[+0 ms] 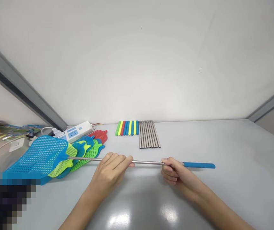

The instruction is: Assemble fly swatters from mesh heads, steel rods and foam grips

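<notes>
One rod (148, 162) is pinched in my left hand (111, 167) and right hand (176, 174); I see its blue net (49, 153) past the left, its blue handle (199, 165) past the right.

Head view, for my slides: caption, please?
Hands hold a blue swatter by its rod; coloured grips and metal tubes lie behind.

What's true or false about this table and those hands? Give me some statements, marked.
1. The left hand and right hand hold one metal rod. True.
2. The rod's grip is red. False: the grip is blue.
3. The mesh head at the rod's left end is blue. True.
4. The metal tubes lie left of the coloured sticks. False: the tubes lie right of the sticks.
5. A power strip lies at left. True.
</notes>
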The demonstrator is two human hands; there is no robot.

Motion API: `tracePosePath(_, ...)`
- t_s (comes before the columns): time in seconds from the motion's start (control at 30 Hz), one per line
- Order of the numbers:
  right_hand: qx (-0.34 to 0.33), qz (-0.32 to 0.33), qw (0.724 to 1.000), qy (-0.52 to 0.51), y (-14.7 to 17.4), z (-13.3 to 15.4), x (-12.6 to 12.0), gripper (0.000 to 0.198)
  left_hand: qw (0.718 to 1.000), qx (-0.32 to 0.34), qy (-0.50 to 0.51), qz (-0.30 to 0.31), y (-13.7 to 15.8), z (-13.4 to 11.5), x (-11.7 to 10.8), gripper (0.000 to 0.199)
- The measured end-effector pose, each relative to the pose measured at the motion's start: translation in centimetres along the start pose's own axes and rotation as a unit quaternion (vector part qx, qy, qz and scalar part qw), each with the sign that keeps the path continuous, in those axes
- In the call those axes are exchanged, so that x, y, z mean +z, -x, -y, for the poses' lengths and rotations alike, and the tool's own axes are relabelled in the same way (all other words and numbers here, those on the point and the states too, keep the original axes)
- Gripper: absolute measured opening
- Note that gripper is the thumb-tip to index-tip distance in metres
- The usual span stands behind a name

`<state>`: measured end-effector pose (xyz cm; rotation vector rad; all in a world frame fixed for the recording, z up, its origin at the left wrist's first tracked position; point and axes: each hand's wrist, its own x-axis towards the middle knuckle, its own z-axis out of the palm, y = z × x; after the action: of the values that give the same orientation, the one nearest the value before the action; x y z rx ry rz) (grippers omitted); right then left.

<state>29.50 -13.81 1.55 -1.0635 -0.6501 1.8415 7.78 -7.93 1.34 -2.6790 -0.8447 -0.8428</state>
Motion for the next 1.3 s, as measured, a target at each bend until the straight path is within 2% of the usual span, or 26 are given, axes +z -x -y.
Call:
tracePosePath(0.9,-0.044,0.007,0.995,0.085,0.7,0.9,-0.7,0.037,0.999,0.019,-0.034,-0.033,-0.3,0.5,-0.9,0.014)
tracePosePath(1.1,-0.04,0.005,0.996,0.078,0.7,0.9,-1.0,0.037,0.999,0.016,-0.03,-0.032,-0.1,0.6,-0.7,0.013)
tracePosePath(1.3,0.006,0.047,0.998,0.04,0.2,0.4,-1.0,0.034,0.999,-0.018,-0.002,-0.037,0.3,0.9,-0.6,0.016)
